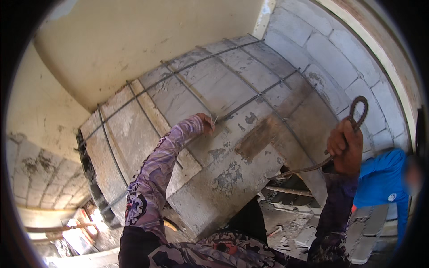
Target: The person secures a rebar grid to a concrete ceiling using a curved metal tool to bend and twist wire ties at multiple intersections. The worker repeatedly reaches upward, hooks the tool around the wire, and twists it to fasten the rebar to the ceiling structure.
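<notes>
A grid of steel rebar (235, 110) lies across worn grey and tan panels (201, 196). My left hand (206, 123) is closed at a crossing near the grid's middle, its fingertips pinching a thin pale tie wire (215, 119). Off to the right, my right hand (346, 145) is raised, wrapped round a rusty bent-rod tying hook (308, 169). The rod's looped end (360, 105) stands above the fist, and its thin pointed end reaches left over the panel's edge, apart from the grid.
A person in a blue shirt (380, 176) is close by at the right. Block wall (339, 49) and yellowish wall (134, 40) bound the panels. Rubble and loose blocks (368, 234) lie on the floor below, beside a gap at the panels' near edge.
</notes>
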{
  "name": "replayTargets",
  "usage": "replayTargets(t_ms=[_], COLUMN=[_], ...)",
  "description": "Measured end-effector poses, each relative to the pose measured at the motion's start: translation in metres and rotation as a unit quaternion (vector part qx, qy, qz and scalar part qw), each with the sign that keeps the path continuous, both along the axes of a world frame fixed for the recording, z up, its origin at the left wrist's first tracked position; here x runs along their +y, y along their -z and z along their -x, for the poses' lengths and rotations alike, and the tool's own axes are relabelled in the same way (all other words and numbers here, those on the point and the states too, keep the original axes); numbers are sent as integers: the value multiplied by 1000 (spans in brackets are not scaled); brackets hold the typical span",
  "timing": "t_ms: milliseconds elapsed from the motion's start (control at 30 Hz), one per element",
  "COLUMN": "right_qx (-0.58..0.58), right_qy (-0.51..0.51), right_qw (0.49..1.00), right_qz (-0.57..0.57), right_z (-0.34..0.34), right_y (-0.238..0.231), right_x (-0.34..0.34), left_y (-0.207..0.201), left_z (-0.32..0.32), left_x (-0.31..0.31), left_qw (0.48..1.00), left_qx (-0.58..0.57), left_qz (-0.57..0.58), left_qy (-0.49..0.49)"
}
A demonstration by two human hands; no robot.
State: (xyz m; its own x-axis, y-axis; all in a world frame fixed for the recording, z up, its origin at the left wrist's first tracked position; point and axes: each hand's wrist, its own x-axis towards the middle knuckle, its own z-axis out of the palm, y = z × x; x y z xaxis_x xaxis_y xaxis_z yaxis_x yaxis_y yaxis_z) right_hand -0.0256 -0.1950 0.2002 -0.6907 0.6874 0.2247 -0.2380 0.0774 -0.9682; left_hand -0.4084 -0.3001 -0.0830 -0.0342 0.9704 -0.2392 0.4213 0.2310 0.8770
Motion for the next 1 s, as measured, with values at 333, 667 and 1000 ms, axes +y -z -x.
replayTargets(t_ms=[333, 667, 1000], right_qx=[-58, -15, -6], right_qy=[57, 150, -119], right_qw=[996, 973, 964], right_qz=[-21, -177, -239], right_z=[36, 114, 207], right_y=[19, -1, 40], right_x=[26, 52, 66], left_y=[26, 56, 40], left_z=[9, -33, -42], left_x=[39, -8, -9], left_qw=[970, 832, 827], left_qx=[132, 405, 406], left_qz=[-202, -377, -384], left_qy=[11, -44, -61])
